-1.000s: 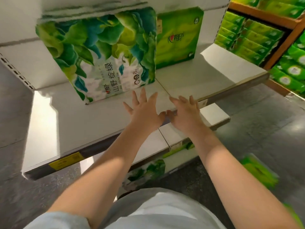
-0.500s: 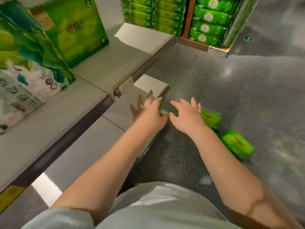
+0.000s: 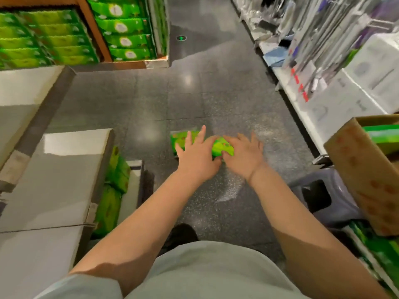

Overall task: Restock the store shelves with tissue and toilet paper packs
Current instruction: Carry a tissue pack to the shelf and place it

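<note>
On the grey speckled floor (image 3: 216, 93) in the aisle, a bright green pack (image 3: 222, 145), flat, glossy, print blurred. Above it, left hand (image 3: 197, 156) and right hand (image 3: 244, 154) side by side, fingers spread wide and straight, holding nothing; contact with the pack unclear. Further green packs on the wooden rack (image 3: 95, 29) beyond.

1. You see the floor (image 3: 216, 93) as dark speckled stone, polished and glossy.
2. The tissue pack (image 3: 222, 146) looks wrapped in shiny green plastic film.
3. The carton (image 3: 364, 175) is matt brown cardboard.
4. The shelf boards (image 3: 58, 175) look smooth, white and slightly glossy.
</note>
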